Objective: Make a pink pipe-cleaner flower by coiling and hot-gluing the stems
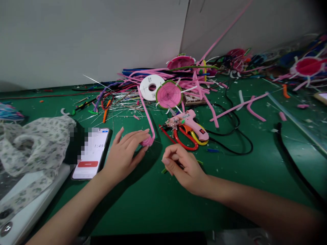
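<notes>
My left hand [127, 148] pinches a small coil of pink pipe cleaner [146, 140] between its thumb and fingers, just above the green table. From the coil a straight pink tail [146, 114] runs up and away. To the right, my right hand [182, 166] is curled with thumb and fingertips together; whether anything is between them is hidden. Beyond it lies a pink glue gun [187, 122] on top of scissors with red and yellow handles [187, 143]. Farther back, a pink spiral disc with a green rim [169, 94] leans by a white spool [149, 86].
A lit phone [89, 153] and a patterned cloth [33, 146] lie at the left. Pink pipe cleaners [153, 73] are heaped by the wall. A black cable [242, 153] loops at right, near a thick black cord [293, 170] and cut pink pieces [255, 110].
</notes>
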Demonstrator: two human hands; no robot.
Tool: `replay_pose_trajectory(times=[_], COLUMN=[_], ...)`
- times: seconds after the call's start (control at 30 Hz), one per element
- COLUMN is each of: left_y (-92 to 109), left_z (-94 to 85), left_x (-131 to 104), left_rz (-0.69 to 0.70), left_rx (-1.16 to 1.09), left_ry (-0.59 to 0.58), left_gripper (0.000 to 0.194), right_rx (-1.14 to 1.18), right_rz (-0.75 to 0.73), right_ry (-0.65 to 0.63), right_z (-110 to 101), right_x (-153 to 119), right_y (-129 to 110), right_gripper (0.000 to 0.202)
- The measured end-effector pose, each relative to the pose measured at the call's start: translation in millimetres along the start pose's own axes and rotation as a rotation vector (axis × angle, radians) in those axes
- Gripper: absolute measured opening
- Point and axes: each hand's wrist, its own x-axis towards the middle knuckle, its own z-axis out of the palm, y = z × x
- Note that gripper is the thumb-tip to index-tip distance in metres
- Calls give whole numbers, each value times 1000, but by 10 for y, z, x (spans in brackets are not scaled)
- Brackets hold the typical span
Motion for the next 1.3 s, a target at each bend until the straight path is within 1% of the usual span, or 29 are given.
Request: replay_pose_trajectory(times=[0.37,0.5,0.7,0.83,1.03,1.17,1.3], left_y=[2,1,8,12,2,5,15], left_z=[-11,-9,-12,-11,-4,-11,-22], left_x=[2,3,8,9,6,7,12], left_rz=[9,14,9,10,12,10,-1], left_rx=[10,9,5,3,-2,-3,-10], left_ry=[3,6,9,10,21,9,0], left_gripper=[28,28,29,29,30,29,26], right_rx=[-22,-18,41,69,98,55,41], right_rz=[15,0,-1,-37,-54,-19,1], right_ry=[-25,-39,-77,-99,-71,-106,-127], right_z=[-7,-12,-47,-57,-41,-54,-68], right_x=[1,8,-8,-34,-16,-22,-28], right_y=[-18,-31,-23,11,-8,-17,-18], right_gripper=[9,7,6,4,16,5,6])
